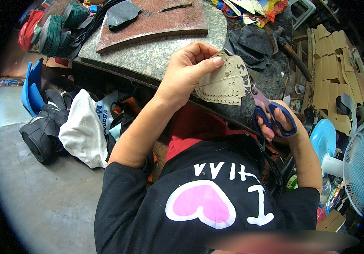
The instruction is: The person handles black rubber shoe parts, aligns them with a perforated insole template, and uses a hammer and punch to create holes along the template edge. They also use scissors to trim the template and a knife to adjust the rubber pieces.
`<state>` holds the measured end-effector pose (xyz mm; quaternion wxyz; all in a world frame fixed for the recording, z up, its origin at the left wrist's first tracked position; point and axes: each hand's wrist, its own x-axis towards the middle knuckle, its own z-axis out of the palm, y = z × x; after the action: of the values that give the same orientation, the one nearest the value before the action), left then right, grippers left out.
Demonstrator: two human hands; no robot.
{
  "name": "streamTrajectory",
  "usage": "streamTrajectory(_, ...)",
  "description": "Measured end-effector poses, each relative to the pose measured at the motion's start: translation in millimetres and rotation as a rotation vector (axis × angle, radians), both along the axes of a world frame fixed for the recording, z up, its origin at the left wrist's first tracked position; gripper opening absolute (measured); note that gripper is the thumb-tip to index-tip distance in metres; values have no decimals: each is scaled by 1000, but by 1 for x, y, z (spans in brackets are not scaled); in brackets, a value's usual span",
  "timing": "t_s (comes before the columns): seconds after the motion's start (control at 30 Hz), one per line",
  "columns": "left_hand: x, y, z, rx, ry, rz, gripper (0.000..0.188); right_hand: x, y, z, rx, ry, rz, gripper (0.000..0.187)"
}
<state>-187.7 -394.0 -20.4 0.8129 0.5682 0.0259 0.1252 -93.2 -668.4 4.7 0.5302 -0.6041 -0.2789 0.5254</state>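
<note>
At 12 o'clock, a speckled stone surface [133, 60] carries a thick reddish board [156, 27], apparently a work base kept within reach. Toward 2 o'clock, my right hand [282, 117] grips blue-handled scissors [261, 99], fingers through the loops, presumably for control. At the scissors' 10 o'clock, my left hand [186, 67] pinches a perforated tan piece [222, 84], thumb on top, likely to steady it beside the blades, whose full reach I cannot make out.
</note>
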Motion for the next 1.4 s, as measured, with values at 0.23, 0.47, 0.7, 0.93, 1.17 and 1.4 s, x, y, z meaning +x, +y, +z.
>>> streamTrajectory(0.23, 1, 1, 0, -43, 40, -4, 18, 2, 4, 2, 15, -70, 41, 67)
streamTrajectory(0.47, -1, 4, 5, 47, 65, -5, 19, 8, 0, 6, -28, -104, 96, 63)
streamTrajectory(0.7, -1, -3, 3, 0, 75, 50, 16, -10, 1, 5, -108, -26, -56, 65)
streamTrajectory(0.93, -1, -5, 4, -66, 112, 40, 14, -16, 0, 9, -123, -47, -55, 64)
streamTrajectory(1.17, -1, -4, 5, -88, 136, 14, 14, -17, -2, 7, -67, -25, -50, 53)
streamTrajectory(1.4, -1, -7, 2, -86, 112, 35, 13, -27, -1, 7, -78, -19, -91, 48)
